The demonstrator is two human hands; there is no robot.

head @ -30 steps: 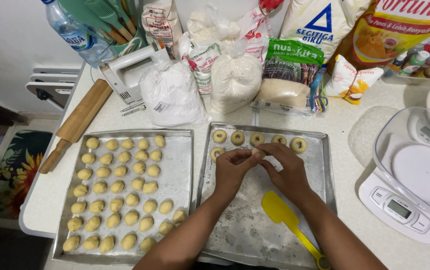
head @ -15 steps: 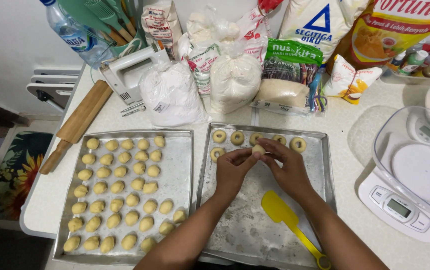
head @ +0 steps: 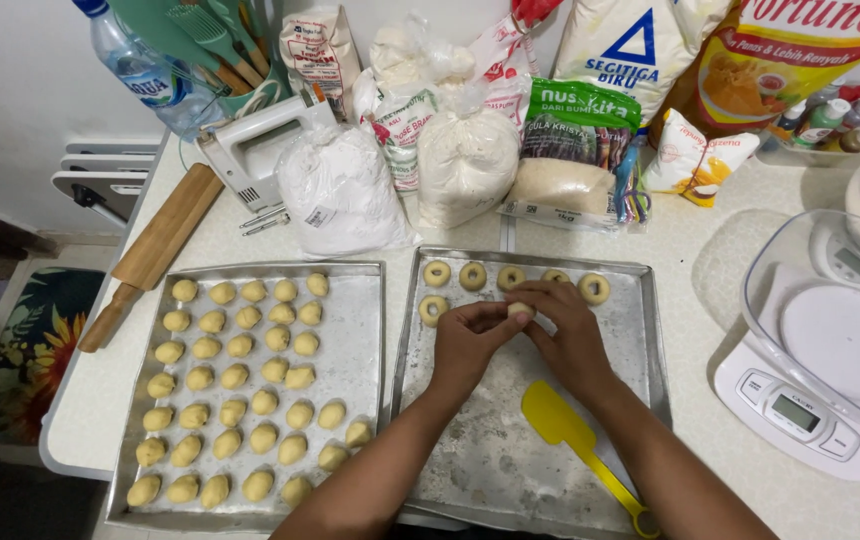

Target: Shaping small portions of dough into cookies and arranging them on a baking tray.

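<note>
Both hands meet over the right baking tray (head: 640,330). My left hand (head: 470,340) and my right hand (head: 565,330) pinch one small pale dough ball (head: 521,309) between their fingertips. Along the tray's far edge lie several ring-shaped dough pieces (head: 472,276), with one more (head: 434,309) in a second row at the left. A yellow spatula (head: 575,440) rests on the floured tray floor near my right forearm. The left tray (head: 360,340) holds several rows of plain dough balls (head: 240,380).
Bags of flour and sugar (head: 465,165) stand behind the trays. A wooden rolling pin (head: 155,250) and a white hand mixer (head: 255,150) lie at the far left. A white kitchen scale (head: 810,400) with a clear bowl sits at the right.
The hands stayed over the right tray, working the dough ball between the fingertips; they shifted slightly and the ball now shows between them.
</note>
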